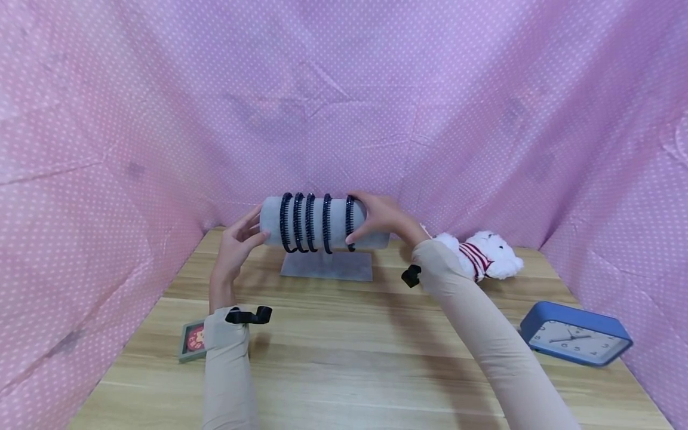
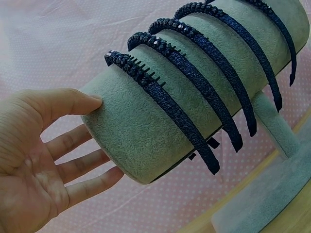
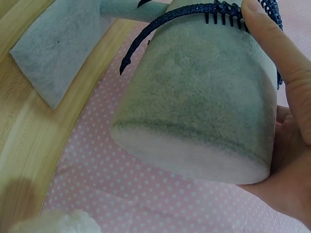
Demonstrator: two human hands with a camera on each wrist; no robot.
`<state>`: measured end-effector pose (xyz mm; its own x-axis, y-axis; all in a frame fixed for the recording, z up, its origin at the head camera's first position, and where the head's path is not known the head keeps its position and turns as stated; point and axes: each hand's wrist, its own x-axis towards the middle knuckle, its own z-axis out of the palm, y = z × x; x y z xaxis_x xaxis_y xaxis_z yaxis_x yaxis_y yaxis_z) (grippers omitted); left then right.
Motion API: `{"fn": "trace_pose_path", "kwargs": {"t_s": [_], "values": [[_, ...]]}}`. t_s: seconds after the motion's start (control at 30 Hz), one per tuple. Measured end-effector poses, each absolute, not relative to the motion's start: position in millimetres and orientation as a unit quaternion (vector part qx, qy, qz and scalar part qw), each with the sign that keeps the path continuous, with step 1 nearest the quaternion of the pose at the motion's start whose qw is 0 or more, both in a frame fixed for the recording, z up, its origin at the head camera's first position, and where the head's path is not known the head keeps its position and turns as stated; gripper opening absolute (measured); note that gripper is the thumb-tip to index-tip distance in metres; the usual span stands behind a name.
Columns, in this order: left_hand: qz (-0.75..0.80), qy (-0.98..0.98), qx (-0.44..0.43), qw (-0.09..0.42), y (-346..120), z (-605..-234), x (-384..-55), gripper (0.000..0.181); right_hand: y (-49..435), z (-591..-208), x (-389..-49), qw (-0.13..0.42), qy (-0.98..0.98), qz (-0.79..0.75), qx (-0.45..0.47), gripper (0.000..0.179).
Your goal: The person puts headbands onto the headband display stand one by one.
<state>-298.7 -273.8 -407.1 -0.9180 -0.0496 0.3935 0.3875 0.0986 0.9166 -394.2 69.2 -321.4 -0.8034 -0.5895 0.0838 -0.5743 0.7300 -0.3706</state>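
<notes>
A grey plush headband stand (image 1: 338, 224) holds several dark beaded headbands with small comb teeth, spaced along its horizontal roll. My left hand (image 1: 231, 254) grips the roll's left end; in the left wrist view the thumb (image 2: 90, 103) lies on the plush near the edge, the other fingers (image 2: 85, 167) around the end. At the right, my right hand (image 1: 381, 215) holds the rightmost headband (image 1: 350, 224), thumb low on its front side and fingers over the top. In the right wrist view the thumb (image 3: 265, 29) presses on that headband (image 3: 194, 9) beside its teeth.
A white plush toy (image 1: 491, 254) in a red-striped top lies behind my right forearm. A blue alarm clock (image 1: 577, 334) stands at the right of the wooden table (image 1: 333, 346). By my left sleeve is a small framed picture (image 1: 192, 340). Pink dotted cloth (image 1: 333, 119) surrounds the table.
</notes>
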Motion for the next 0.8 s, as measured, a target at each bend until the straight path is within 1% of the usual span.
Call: {"fn": "trace_pose_path", "kwargs": {"t_s": [0.47,0.8], "values": [[-0.661,-0.721,-0.119,0.169,-274,-407,-299,0.057,57,-318,-388,0.01,0.933,-0.166,-0.32,0.119],[-0.658,-0.727,-0.111,0.162,-274,-406,-298,0.058,52,-323,-389,0.005,0.932,-0.16,-0.324,0.12]]}}
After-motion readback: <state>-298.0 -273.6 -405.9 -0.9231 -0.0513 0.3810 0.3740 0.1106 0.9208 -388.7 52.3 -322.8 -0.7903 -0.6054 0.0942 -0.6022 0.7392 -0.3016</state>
